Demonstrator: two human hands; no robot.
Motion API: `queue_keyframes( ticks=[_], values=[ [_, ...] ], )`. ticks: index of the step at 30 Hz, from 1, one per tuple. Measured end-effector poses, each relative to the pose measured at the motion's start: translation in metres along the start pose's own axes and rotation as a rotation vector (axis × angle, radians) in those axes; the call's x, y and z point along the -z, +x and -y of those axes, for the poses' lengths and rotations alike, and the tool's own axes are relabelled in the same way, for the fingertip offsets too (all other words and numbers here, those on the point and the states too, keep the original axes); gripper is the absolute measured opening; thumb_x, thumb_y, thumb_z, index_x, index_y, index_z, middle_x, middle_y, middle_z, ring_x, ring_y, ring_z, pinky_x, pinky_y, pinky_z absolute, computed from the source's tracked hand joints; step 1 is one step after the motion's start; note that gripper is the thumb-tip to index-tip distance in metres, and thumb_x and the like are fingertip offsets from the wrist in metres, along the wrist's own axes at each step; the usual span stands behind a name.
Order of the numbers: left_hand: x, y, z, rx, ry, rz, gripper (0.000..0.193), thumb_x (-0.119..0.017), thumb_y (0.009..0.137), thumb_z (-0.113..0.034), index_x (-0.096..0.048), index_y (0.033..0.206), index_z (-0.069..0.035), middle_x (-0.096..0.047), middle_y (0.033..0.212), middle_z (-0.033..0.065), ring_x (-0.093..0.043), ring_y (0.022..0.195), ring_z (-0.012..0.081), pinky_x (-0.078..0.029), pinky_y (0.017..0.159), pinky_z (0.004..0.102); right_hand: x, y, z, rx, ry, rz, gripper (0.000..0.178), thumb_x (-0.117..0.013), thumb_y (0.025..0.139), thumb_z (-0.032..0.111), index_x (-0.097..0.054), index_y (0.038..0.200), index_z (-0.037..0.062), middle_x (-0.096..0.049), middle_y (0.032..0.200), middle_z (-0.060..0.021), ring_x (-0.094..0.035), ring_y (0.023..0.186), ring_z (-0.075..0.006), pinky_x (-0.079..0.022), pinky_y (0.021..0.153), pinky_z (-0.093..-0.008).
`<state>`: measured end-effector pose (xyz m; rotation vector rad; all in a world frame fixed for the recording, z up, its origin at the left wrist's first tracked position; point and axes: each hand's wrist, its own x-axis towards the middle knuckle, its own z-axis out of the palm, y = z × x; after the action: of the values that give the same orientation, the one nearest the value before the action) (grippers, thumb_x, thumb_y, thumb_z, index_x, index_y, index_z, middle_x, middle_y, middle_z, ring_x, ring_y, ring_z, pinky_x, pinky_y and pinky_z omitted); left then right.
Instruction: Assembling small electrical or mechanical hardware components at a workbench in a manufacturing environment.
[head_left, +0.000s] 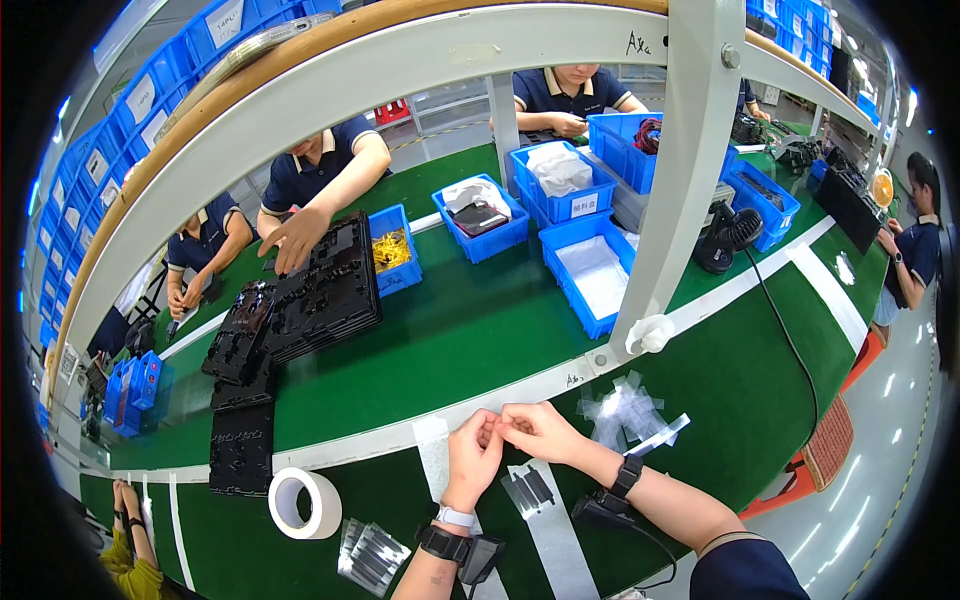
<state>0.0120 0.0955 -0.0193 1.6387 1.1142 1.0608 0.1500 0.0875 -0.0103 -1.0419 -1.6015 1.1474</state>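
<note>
My left hand (pixel 472 462) and my right hand (pixel 548 437) meet above the near edge of the green bench. Their thumbs and fingertips are pinched together; whatever they hold, if anything, is too small or hidden to name. Just below them, dark strips on clear film (pixel 527 489) lie on a white band. Several more clear film pieces with dark strips (pixel 371 557) lie left of my left forearm. A roll of white tape (pixel 325 507) rests beside those. To the right of my hands spreads a loose heap of clear film pieces (pixel 622 408), with a pale strip (pixel 667 434) beside it.
A white metal post (pixel 684 180) rises from the bench. Beyond stand stacked black trays (pixel 330 300), a blue bin of yellow parts (pixel 391 250), more blue bins (pixel 590 275) and a black scanner (pixel 728 240) trailing a cable. Co-workers sit across; one person's hand (pixel 297 240) is over the trays.
</note>
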Motion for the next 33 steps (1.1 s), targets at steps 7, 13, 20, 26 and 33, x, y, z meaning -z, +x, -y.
queue_keyframes(
  ticks=[7, 13, 20, 26, 33],
  values=[
    [-0.0004, 0.0003, -0.0007, 0.000, -0.017, -0.001, 0.005, -0.053, 0.077, -0.004, -0.052, 0.075, 0.000, -0.055, 0.059, 0.0024, -0.050, 0.053, 0.0048, -0.040, 0.047, 0.0198, -0.0003, 0.0002, -0.0024, 0.007, 0.009, -0.006, 0.016, -0.053, 0.078, 0.011, -0.048, 0.068, -0.0006, -0.044, 0.053, -0.0003, -0.038, 0.049, -0.0041, -0.031, 0.043, -0.0212],
    [-0.0003, 0.0000, -0.0017, -0.004, 0.002, -0.006, 0.005, -0.053, 0.077, -0.004, -0.052, 0.075, 0.000, -0.056, 0.060, 0.0031, -0.051, 0.053, 0.0053, -0.040, 0.047, 0.0199, -0.0003, -0.0001, -0.0002, -0.008, -0.005, -0.001, 0.016, -0.053, 0.078, 0.011, -0.048, 0.068, -0.0004, -0.044, 0.054, -0.0002, -0.038, 0.049, -0.0043, -0.032, 0.044, -0.0213],
    [-0.0003, -0.0004, -0.0016, -0.009, 0.006, -0.009, 0.005, -0.053, 0.078, -0.004, -0.052, 0.076, 0.000, -0.056, 0.061, 0.0035, -0.052, 0.053, 0.0057, -0.040, 0.047, 0.0200, -0.0002, -0.0006, 0.0010, -0.005, 0.001, -0.003, 0.015, -0.053, 0.077, 0.011, -0.048, 0.068, -0.0003, -0.045, 0.054, -0.0002, -0.039, 0.050, -0.0043, -0.032, 0.044, -0.0210],
    [-0.0001, 0.0008, 0.0009, -0.014, 0.004, -0.004, 0.005, -0.053, 0.077, -0.005, -0.052, 0.076, 0.000, -0.057, 0.061, 0.0036, -0.052, 0.054, 0.0057, -0.040, 0.047, 0.0200, 0.0006, 0.0001, -0.0004, -0.006, -0.013, 0.006, 0.015, -0.053, 0.077, 0.011, -0.049, 0.068, -0.0004, -0.045, 0.055, -0.0003, -0.039, 0.050, -0.0042, -0.033, 0.044, -0.0209],
    [-0.0001, 0.0018, 0.0004, -0.005, 0.004, 0.003, 0.004, -0.053, 0.077, -0.003, -0.052, 0.076, 0.000, -0.056, 0.061, 0.0035, -0.052, 0.055, 0.0054, -0.041, 0.048, 0.0198, 0.0003, 0.0016, -0.0034, 0.004, 0.004, -0.003, 0.015, -0.053, 0.077, 0.011, -0.049, 0.068, -0.0003, -0.044, 0.053, -0.0001, -0.038, 0.050, -0.0036, -0.032, 0.044, -0.0206]
  ],
)
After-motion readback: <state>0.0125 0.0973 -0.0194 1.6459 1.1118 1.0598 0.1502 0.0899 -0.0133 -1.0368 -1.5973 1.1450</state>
